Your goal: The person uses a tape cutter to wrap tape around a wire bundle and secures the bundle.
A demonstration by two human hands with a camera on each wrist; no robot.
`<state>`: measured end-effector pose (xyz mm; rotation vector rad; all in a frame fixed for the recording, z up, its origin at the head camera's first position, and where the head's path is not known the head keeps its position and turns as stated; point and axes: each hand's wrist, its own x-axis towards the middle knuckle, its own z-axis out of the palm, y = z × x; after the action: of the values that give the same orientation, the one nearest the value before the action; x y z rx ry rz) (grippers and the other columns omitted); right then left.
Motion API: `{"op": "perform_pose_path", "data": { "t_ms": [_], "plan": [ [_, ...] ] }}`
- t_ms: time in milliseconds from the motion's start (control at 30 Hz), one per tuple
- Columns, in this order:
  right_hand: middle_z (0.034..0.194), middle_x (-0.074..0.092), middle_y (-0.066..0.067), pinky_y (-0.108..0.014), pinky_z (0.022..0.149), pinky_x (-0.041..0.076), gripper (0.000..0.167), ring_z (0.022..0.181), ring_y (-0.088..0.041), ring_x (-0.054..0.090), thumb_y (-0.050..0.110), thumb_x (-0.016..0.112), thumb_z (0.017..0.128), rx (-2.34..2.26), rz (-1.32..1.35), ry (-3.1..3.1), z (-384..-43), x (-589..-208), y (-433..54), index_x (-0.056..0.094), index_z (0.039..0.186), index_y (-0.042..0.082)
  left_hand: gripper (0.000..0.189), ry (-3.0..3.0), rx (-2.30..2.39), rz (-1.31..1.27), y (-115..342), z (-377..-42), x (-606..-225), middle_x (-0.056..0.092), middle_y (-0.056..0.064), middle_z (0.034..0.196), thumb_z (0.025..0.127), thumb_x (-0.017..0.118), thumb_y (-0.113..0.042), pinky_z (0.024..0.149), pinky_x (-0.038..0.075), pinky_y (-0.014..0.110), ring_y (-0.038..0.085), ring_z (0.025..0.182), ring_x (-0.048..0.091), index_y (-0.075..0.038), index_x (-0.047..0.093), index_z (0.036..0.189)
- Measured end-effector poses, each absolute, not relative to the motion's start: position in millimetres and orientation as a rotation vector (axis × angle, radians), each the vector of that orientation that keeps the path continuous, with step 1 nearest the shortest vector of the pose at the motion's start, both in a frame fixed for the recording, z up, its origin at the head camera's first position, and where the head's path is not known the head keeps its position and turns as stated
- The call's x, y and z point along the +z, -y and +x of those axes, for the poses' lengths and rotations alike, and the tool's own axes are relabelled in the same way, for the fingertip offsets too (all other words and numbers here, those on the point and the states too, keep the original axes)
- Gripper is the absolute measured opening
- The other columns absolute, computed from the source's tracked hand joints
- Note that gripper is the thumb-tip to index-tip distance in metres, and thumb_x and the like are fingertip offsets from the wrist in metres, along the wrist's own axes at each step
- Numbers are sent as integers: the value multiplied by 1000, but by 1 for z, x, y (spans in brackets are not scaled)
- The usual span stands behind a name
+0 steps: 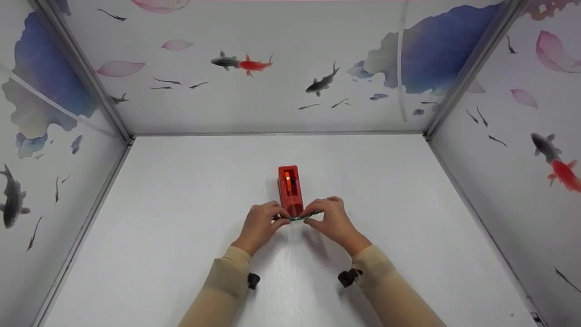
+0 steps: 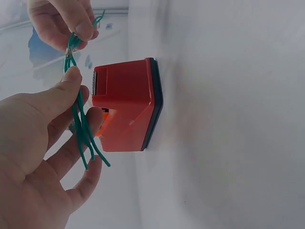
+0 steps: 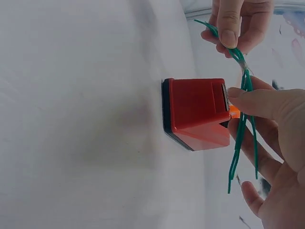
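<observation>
Green strand bundle (image 1: 297,219) lies crosswise to red tape dispenser (image 2: 126,90)

The bundle runs left to right just before the dispenser's cutter end; contact is unclear. Left hand (image 1: 265,225) and right hand (image 1: 333,222) each pinch it, either side of its shiny middle, neither clearly nearer. The dispenser's long axis points away from them along the surface (image 1: 181,204).

- Tape dispenser (image 2: 126,88): smooth, glossy red plastic
- Toothed cutter (image 2: 94,83): bare metal
- Green cords (image 3: 246,80): smooth, plastic-looking
- Both sleeves (image 1: 227,281): matt cloth
- Tabletop (image 1: 181,204): smooth, slight sheen
</observation>
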<state>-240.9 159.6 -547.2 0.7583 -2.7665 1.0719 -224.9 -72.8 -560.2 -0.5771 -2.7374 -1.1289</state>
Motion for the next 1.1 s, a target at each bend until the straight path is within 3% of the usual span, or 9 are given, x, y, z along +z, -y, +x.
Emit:
{"op": "perform_pose_path", "data": {
  "t_ms": [100,333,567,833,1100],
  "plan": [
    [97,76,14,-59,113,23,19,95,-5,72,18,85,86,964,776,2835,-241,-543,-158,81,102,27,12,2719,-1049,-593,72,-225,-558,71,-8,90,85,85,-21,91,52,39,9,84,66,-22,81,96],
    [98,76,8,-62,114,15,16,100,-10,68,29,79,93,729,826,2954,-240,-539,-153,82,108,25,15,2701,-854,-616,70,-222,-551,72,-4,92,84,87,-22,97,49,44,12,88,68,-21,82,98],
    [88,73,10,-65,116,18,10,92,-9,66,31,82,90,603,809,2961,-239,-539,-146,84,97,24,14,2678,-623,-628,68,-221,-553,70,-5,94,84,86,-25,101,49,45,14,95,66,-24,81,97],
    [79,72,12,-62,115,23,6,80,-4,65,25,87,85,572,802,2942,-239,-539,-144,83,89,25,11,2678,-519,-642,66,-221,-555,70,-7,92,84,87,-26,100,48,44,13,92,65,-26,81,94],
    [71,68,12,-58,107,30,9,70,-3,61,22,90,81,450,824,2817,-236,-541,-144,81,82,23,18,2734,-642,-606,62,-217,-551,73,-6,95,86,86,-35,96,49,44,11,92,68,-24,81,99]
  ]
}}
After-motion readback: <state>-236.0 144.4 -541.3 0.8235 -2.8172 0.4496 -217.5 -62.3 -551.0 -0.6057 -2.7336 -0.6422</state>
